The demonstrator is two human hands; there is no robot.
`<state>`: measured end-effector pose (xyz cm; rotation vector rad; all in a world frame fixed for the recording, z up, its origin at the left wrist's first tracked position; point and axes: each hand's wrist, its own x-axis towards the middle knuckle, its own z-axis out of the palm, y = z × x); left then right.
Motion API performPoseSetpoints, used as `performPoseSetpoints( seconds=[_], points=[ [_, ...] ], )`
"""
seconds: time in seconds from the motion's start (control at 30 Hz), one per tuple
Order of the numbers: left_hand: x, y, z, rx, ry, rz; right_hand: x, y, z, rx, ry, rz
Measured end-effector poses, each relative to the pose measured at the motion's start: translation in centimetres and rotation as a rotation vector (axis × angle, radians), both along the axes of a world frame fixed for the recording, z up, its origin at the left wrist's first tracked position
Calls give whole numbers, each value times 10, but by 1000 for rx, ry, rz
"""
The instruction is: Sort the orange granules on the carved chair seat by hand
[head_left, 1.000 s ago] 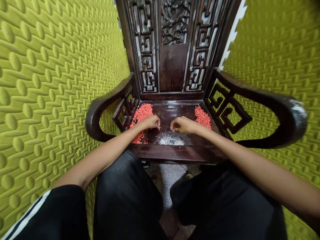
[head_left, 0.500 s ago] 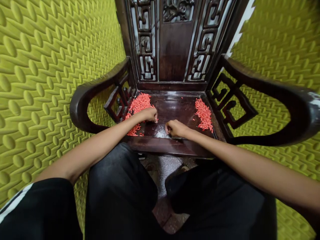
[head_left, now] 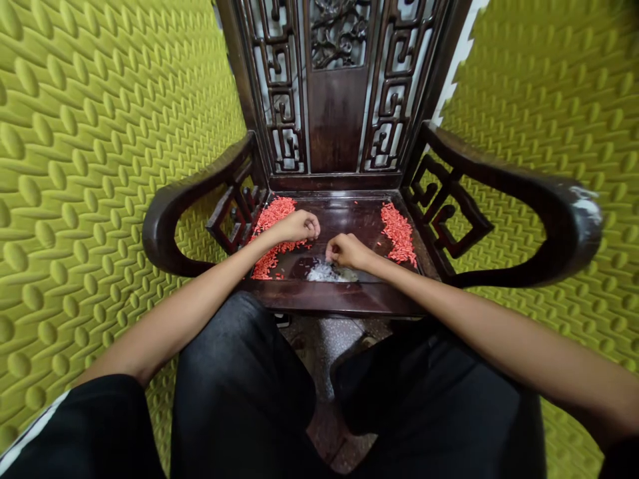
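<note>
A dark carved wooden chair stands in front of me, and its seat (head_left: 344, 223) carries small grains. A large pile of red grains (head_left: 272, 219) lies at the seat's left, a smaller red pile (head_left: 398, 233) at its right, and a small white pile (head_left: 324, 271) near the front edge. My left hand (head_left: 298, 227) rests curled at the edge of the left red pile, fingertips pinched together. My right hand (head_left: 346, 251) hovers just above the white pile, its fingers pinched too. What either pinch holds is too small to see.
The chair's curved armrests (head_left: 184, 199) (head_left: 514, 193) flank the seat, and its carved back (head_left: 337, 86) rises behind. Green padded walls (head_left: 90, 153) close in on both sides. My knees in black trousers (head_left: 249, 386) sit below the seat's front edge, over a speckled floor (head_left: 324, 339).
My right hand has lifted slightly off the white pile, which now shows more fully. My left hand stays at the left red pile. The camera has tilted a little.
</note>
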<state>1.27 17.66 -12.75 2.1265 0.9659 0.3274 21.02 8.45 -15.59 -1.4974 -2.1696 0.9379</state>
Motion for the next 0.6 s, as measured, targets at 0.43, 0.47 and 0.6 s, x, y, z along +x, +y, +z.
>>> performPoseSetpoints(
  seconds=[0.43,0.47,0.6],
  points=[
    [6,-23,31,-70,-297,70,31,12,31,-124,483,-215],
    [7,-26,35,-95,-313,70,33,11,35,-130,514,-226],
    [11,-40,53,-151,-341,61,44,6,54,-124,600,-270]
  ],
)
